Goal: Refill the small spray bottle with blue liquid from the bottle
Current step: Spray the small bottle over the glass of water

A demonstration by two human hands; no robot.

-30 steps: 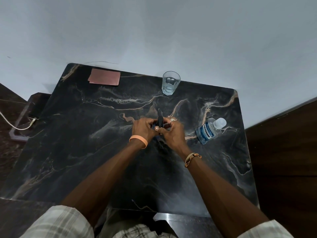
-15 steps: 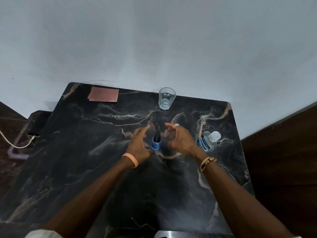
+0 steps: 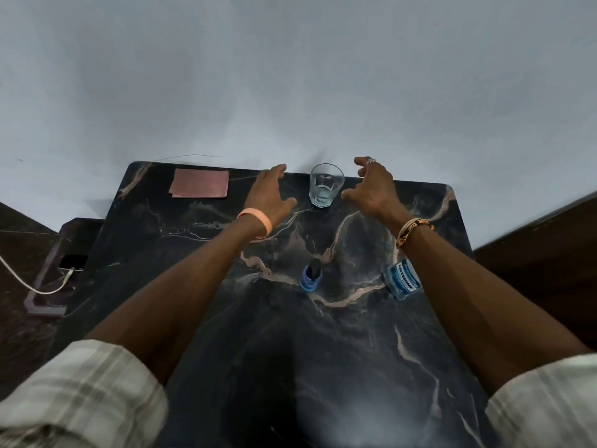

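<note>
left hand (image 3: 269, 195): fingers spread, holding nothing, above the far edge of the desk (image 3: 226, 318), just left of the glass (image 3: 326, 190)
right hand (image 3: 374, 192): fingers loosely spread, holding nothing, just right of the glass
small spray bottle (image 3: 311, 276): upright mid-desk between the two forearms, dark cap, blue base, untouched
bottle (image 3: 402, 281): blue label, near the right edge, partly hidden behind the right forearm
pink card (image 3: 200, 188): flat at the far left corner

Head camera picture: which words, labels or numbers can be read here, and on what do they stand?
"LISTERINE": on the bottle, across its blue label.
Smaller print on that label: too blurred to read.
Marks on the right wrist's bracelet: too blurred to read.
</note>
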